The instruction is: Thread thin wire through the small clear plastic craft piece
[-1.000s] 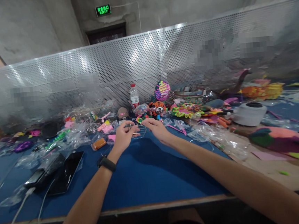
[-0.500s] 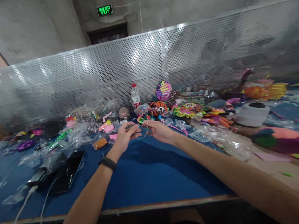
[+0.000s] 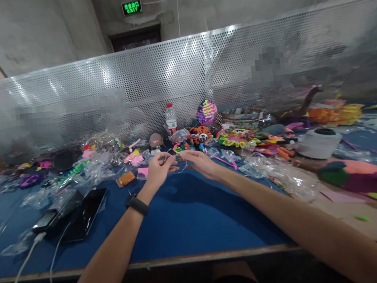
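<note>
Above the blue table, my left hand (image 3: 159, 168) is closed in a pinch on a thin wire-like strand (image 3: 182, 170). A loop of it hangs below the fingertips. From the right, my right hand (image 3: 201, 162) pinches the same strand, its fingertips close to those of the left. The strand is too fine to make out its exact kind. Just beyond the fingers lie a wrapped colourful clay figure (image 3: 179, 136) and an orange and black clay piece (image 3: 200, 134). A pink clay piece (image 3: 143, 173) sits beside my left hand.
A red-capped bottle (image 3: 170, 119) stands against the perforated metal screen (image 3: 137, 80). At left lie a phone (image 3: 89, 214) and a cabled device (image 3: 46, 221). Crumpled plastic bags (image 3: 294, 180), a white tub (image 3: 319, 144) and a colourful clay bird-like shape (image 3: 353, 175) occupy the right.
My right hand has shifted slightly left, bringing its fingertips nearer to my left hand. Both hands keep their pinch on the strand. The camera view has tilted a little.
</note>
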The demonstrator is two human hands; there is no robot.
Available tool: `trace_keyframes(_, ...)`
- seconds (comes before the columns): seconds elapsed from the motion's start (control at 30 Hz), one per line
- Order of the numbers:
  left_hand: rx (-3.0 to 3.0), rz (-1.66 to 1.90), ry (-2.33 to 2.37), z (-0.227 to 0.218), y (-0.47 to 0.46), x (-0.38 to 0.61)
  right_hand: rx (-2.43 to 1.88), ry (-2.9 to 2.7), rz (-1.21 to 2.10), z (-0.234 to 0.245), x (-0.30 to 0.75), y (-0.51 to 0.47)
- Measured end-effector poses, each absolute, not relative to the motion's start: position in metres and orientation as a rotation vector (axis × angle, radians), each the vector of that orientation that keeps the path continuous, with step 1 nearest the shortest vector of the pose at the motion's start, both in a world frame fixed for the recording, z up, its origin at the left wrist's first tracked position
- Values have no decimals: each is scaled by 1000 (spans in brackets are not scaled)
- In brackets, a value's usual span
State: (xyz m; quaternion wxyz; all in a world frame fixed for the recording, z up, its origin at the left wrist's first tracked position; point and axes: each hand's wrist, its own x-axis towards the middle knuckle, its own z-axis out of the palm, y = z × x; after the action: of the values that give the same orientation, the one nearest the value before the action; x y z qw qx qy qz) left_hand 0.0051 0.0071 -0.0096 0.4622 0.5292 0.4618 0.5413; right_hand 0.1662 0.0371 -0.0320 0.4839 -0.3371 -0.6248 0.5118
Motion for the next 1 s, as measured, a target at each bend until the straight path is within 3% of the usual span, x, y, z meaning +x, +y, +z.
trace_keyframes(0.2,1738,1531,1245,-14,4,4,-961,-1649,620,-40,165,40)
trace_keyframes(0.6,2076,1420,1281,-16,-2,9,-1006,-1590,515,-34,154,27)
trace_keyframes(0.8,1785,1441,1146,-11,-2,10,-936,-1521,611,-35,157,31)
trace_keyframes(1.0,1490,1390,1071,-8,7,4,-929,-1277,1118,-32,156,35)
